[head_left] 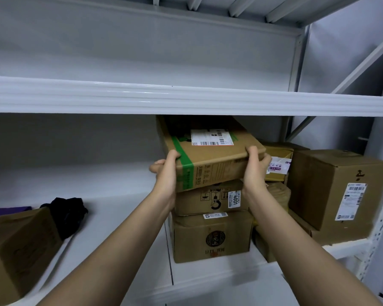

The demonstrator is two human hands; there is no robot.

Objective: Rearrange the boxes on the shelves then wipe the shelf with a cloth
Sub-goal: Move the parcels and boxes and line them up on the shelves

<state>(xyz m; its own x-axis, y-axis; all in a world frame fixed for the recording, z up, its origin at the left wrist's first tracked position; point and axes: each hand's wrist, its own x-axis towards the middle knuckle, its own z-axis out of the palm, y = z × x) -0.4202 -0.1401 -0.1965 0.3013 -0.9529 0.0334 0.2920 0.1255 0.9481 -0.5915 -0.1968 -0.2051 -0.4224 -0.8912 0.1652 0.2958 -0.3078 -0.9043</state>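
A flat cardboard box with green tape and a white label [210, 155] sits tilted on top of a stack of two brown boxes [210, 217] on the white shelf [124, 195]. My left hand [166, 171] grips its left front corner, thumb on top. My right hand [255, 166] grips its right front corner. A black cloth [68, 213] lies crumpled on the shelf at the left, apart from both hands.
More brown boxes [332, 191] crowd the shelf's right end, by the upright post [376, 228]. Another brown box [20, 246] stands at the near left with something purple behind it. The upper shelf's front beam [186, 98] runs just above the held box.
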